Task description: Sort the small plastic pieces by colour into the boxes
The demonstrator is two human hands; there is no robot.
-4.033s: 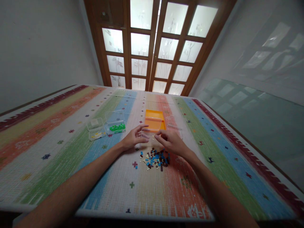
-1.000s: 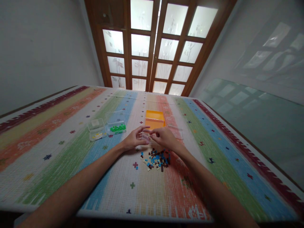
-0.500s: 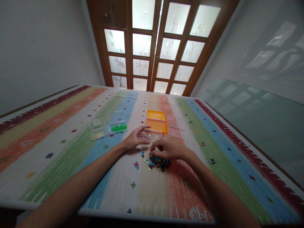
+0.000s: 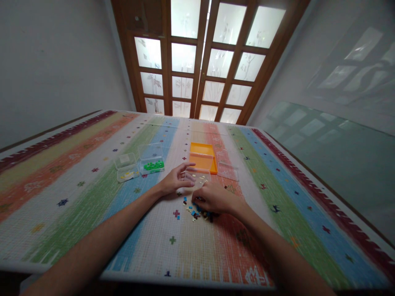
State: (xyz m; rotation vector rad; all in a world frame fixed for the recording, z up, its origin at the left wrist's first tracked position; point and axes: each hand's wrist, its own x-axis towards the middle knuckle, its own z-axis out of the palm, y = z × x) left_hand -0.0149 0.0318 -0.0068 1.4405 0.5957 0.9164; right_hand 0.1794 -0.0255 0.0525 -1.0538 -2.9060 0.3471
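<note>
Tabletop (image 4: 148, 255): covered from near edge to far edge in a striped, patterned cloth.
Loose pieces (image 4: 194, 213): heaped in from the middle of the near edge; blue, dark brown and cream all mixed; partly hidden.
Right hand (image 4: 212, 198): palm down over the heap, fingers curled inward; fingertips screened from view, so impossible to say whether pinching a piece.
Left hand (image 4: 175, 180): thumb and forefinger spread apart around the left end of the clear box; touching or merely beside, not certain.
Clear box (image 4: 197, 169): just beyond the heap, between both hands; scattered inside with cream pieces.
Box of yellow pieces (image 4: 119, 178): lid raised, off toward the left edge.
Box of green pieces (image 4: 152, 171): likewise open, just to the right of the yellow, farther in from the left edge.
Clear plastic part (image 4: 227, 171): lying toward the right edge, beside the orange box; lid or tray, hard to tell which.
Orange box (image 4: 201, 148): open, between the clear box and the middle of the far edge.
Glazed doors (image 4: 198, 65): beyond the far edge.
Progress: judged part-way; green and yellow already boxed apart, cream partly so; blue, brown and some cream left loose.
</note>
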